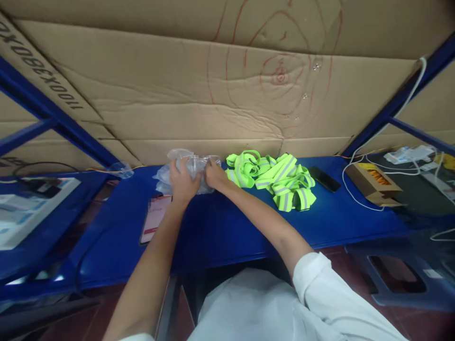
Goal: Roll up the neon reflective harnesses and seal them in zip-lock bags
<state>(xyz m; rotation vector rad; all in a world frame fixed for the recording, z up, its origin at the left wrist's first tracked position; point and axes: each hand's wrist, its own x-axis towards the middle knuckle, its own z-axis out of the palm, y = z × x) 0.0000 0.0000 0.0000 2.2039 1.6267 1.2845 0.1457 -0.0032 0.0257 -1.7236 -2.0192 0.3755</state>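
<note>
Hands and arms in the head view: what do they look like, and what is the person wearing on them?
Both hands, the left hand and the right hand, are bare: no gloves, and no rings or watch that I can make out. Both forearms are bare too. A white sleeve covers the right upper arm, with a sliver of white at the left.

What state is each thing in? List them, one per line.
Plastic bags: crumpled, held by both hands.
Left hand: closed on the bags.
Right hand: closed on the bags.
Straps: loose tangled heap on the table.
Phone: flat, screen dark.
Box: open.
</note>
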